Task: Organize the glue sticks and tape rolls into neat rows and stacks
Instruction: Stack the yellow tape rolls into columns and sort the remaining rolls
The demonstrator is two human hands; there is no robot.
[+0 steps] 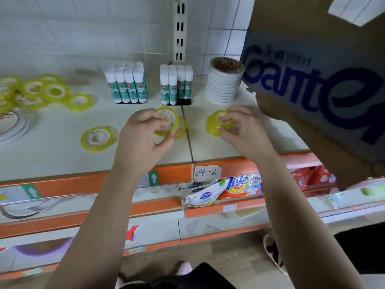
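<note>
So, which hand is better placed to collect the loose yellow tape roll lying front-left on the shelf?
Left hand, probably: the loose tape roll lies just left of it; the right hand is farther off.

Glue sticks (129, 86) upright in two blocks, yellow tape rolls (98, 138) scattered flat; white rolls (224, 84) stacked

Tape rolls (97, 138) glossy translucent plastic; shelf (52, 151) smooth matt; box (316, 65) matt cardboard.

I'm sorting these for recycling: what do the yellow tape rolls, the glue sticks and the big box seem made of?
Tape rolls: glossy translucent yellowish film, white plastic-looking core. Glue sticks: smooth white plastic tubes, probably, with printed labels. Box: matte brown cardboard, torn edge.
</note>
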